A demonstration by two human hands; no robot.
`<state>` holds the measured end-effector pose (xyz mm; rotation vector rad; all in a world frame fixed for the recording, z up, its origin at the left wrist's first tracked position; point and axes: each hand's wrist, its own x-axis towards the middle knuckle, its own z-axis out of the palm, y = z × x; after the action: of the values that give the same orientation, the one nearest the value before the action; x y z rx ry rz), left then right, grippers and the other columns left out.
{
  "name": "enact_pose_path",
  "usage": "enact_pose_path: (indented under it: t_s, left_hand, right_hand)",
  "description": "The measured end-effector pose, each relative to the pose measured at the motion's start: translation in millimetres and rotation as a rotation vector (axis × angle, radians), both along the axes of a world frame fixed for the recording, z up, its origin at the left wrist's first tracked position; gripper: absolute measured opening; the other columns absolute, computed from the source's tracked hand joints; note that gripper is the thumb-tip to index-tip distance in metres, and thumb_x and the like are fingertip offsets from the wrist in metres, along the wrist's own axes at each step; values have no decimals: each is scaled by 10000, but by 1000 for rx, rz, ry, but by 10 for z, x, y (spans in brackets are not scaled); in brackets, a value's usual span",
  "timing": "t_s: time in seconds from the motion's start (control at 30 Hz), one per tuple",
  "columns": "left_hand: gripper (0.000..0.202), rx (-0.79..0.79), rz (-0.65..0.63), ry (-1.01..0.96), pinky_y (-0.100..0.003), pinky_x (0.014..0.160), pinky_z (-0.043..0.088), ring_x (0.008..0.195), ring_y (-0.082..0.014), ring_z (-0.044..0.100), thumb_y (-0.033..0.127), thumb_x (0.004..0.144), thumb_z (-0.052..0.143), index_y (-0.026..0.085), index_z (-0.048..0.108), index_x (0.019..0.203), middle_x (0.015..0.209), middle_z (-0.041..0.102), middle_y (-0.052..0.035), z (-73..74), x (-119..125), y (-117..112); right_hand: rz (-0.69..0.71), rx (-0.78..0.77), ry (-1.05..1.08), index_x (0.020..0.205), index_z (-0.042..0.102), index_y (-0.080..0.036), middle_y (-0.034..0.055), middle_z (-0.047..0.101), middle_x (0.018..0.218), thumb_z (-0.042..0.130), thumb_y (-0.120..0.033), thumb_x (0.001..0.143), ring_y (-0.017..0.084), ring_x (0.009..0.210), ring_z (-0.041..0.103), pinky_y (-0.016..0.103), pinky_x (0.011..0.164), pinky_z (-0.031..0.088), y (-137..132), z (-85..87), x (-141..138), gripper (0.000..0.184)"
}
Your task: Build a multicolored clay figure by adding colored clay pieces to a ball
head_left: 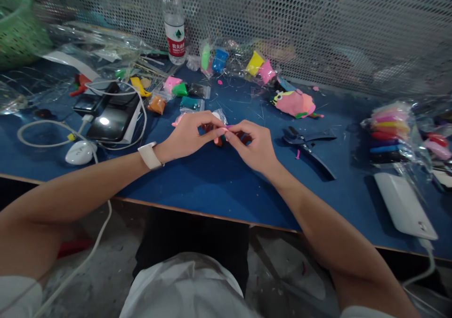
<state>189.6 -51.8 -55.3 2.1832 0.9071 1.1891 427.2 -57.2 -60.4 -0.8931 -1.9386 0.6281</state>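
Observation:
Above the middle of the blue table [197,177], my left hand [192,133] and my right hand [249,144] meet fingertip to fingertip. Both pinch a small piece of pink modelling clay [225,130]; most of it is hidden by my fingers. Just behind my left hand lie small bags of clay, among them a teal one [191,103] and an orange one [157,104]. Beyond my right hand rests a pink clay figure [294,102] with an eye and green and yellow parts. Dark-handled pliers [309,148] lie to the right of my right hand.
At the back stands a water bottle [174,26] against a perforated metal screen [300,21]. A phone [115,118] and white cables lie left, near a green basket [19,28]. On the right are a white power bank [405,205] and a bag of coloured clay [390,132].

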Motion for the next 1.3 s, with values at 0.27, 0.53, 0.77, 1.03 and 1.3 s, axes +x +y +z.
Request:
enact_pose_path:
  t_s: [0.27,0.53,0.77,1.03,1.3]
  left_hand:
    - [520,14,-4,28,-320,772,583,825,-188,697,705,1121,680,233,838,968,932,787,-72,4,-7,13]
    - [446,73,37,57,-322,748,548,836,-193,682,636,1129,700,234,866,1030,982,753,-77,-25,-25,32]
    - [279,86,82,65,-294,679,500,719,-162,664,501,1107,766,263,905,1064,817,758,-33,14,-46,14]
    - [376,233,61,141,-306,694,519,723,-169,698,586,1134,713,253,885,1159,857,790,-45,-25,-64,26]
    - [468,358,88,176,-350,733,510,821,-204,694,657,1164,615,303,910,1080,891,740,-68,-15,-116,40]
  right_hand:
    - [10,-23,5,888,861,-262,30,809,832,728,-776,1045,148,642,628,326,630,551,-23,10,-14,553]
    - [-72,41,52,952,881,-263,39,779,916,806,-674,1041,142,680,652,330,649,580,-21,2,-2,427]
    - [-45,115,88,1072,895,-298,52,818,1084,850,-551,1041,164,784,738,336,690,658,-14,-45,9,258]
    - [-90,214,16,1044,887,-298,49,837,1036,796,-461,1071,173,749,731,340,656,672,-33,-32,7,188]
    - [-62,258,31,1071,884,-303,62,859,1052,825,-424,1059,208,832,775,375,730,685,-53,-29,-1,135]
